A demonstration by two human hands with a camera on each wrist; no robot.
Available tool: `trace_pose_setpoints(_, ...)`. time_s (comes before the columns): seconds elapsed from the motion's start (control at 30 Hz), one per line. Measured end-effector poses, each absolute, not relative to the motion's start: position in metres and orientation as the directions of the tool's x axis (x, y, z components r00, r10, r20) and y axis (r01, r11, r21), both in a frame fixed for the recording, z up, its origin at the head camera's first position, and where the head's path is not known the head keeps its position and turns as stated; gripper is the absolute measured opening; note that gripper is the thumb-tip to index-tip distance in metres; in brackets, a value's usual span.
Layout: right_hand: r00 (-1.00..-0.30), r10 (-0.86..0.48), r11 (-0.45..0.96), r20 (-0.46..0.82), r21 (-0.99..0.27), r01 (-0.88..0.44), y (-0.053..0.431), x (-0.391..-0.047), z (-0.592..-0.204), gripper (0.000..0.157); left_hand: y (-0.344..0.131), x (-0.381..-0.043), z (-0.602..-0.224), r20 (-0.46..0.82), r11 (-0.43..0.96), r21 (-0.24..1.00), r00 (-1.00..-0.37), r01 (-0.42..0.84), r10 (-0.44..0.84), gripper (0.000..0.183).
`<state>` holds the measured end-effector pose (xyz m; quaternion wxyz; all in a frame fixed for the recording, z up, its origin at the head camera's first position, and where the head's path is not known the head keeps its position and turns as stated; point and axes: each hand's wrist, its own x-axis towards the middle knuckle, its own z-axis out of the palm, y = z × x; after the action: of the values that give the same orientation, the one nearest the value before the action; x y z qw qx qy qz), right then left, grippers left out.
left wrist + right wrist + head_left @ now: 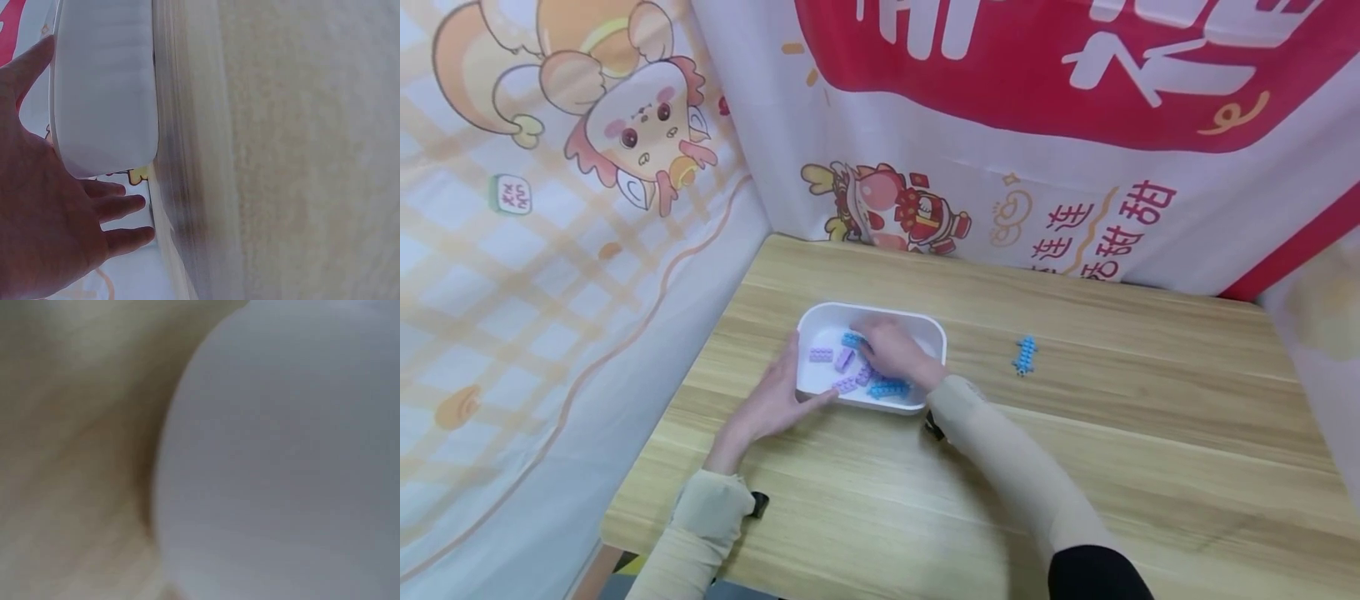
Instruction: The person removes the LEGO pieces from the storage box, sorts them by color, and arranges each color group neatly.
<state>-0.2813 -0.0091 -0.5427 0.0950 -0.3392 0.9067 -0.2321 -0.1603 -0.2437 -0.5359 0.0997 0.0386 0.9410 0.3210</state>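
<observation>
A white plastic bin [820, 315] sits on the table with several purple toy bricks [821, 355] and blue toy bricks [889, 389] inside. My left hand [775, 398] rests against its left end, fingers along the end wall and thumb at the front side. In the left wrist view the fingers [128, 207] are straight and spread beside the white wall. My right hand [895, 350] reaches down inside, its fingertips right at a blue brick [852, 340] near the back. I cannot tell whether it grips that brick. The right wrist view shows mostly the bin's blurred outer wall [281, 450].
A small blue assembly of studded toy pieces [1025, 356] lies on the wooden table [1150, 392] right of the bin. Printed cloth [970, 133] hangs behind the table's back edge, and another patterned cloth [550, 292] hangs along the left side.
</observation>
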Motion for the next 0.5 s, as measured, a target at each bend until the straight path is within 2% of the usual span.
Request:
trace_pose_setpoints(0.17, -0.735, -0.674, 0.696, -0.073, -0.395, -0.599, -0.0147, -0.2781, -0.5409, 0.053, -0.244, -0.161, -0.5392, -0.159, 0.794, 0.607, -0.978, 0.014, 0.139, 0.137)
trace_pose_setpoints(0.5, -0.719, -0.695, 0.677, -0.008, -0.342, -0.651, -0.0156, -0.2827, -0.5463, 0.04, -0.2433, -0.1607, -0.5373, -0.158, 0.798, 0.603, -0.979, 0.007, 0.128, 0.137)
